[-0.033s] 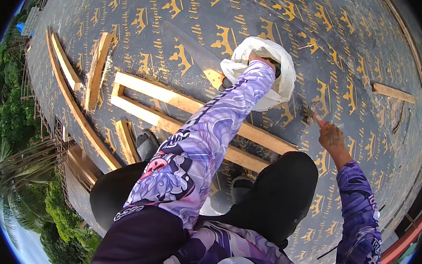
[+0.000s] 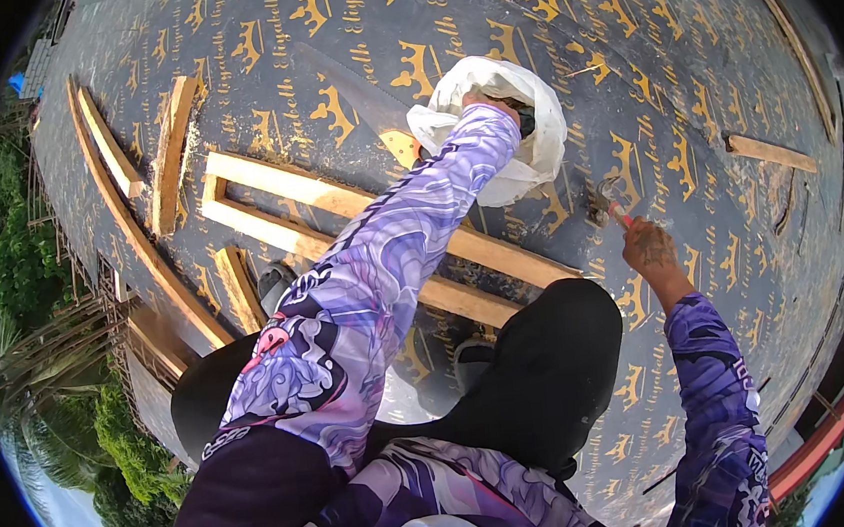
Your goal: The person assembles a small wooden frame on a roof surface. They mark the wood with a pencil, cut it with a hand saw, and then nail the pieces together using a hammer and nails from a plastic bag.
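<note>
Little changes: your left hand (image 2: pixel 491 104) stays inside the white bag (image 2: pixel 534 165), fingers hidden, so I can't tell their grip. Your right hand (image 2: pixel 649 246) stays closed around the hammer (image 2: pixel 619 212), near the bag; work still seems centred there.

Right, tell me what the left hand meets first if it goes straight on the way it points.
Most likely the inside of the white bag that the left hand reaches into; the fingers are hidden, so depth is unclear and something inside might come first.
</note>
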A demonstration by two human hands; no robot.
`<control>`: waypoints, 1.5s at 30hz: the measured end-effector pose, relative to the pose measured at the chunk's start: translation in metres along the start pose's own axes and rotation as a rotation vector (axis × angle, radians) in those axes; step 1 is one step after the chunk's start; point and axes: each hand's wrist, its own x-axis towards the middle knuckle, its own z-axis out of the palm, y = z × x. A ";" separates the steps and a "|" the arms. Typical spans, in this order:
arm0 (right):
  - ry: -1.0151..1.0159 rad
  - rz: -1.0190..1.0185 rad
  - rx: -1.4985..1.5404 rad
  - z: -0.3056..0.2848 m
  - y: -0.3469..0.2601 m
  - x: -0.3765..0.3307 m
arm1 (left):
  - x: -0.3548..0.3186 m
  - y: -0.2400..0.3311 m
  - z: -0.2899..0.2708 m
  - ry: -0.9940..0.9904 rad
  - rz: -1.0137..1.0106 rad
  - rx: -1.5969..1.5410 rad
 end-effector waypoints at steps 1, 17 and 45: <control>0.022 0.013 0.029 -0.007 -0.001 0.001 | -0.031 0.000 -0.025 0.035 0.030 0.043; -0.252 0.135 0.308 -0.041 -0.012 0.010 | -0.268 -0.240 0.006 -0.139 0.646 -1.900; 0.230 -0.491 0.265 -0.223 -0.471 0.115 | -0.294 -0.649 0.097 0.807 -0.125 -1.856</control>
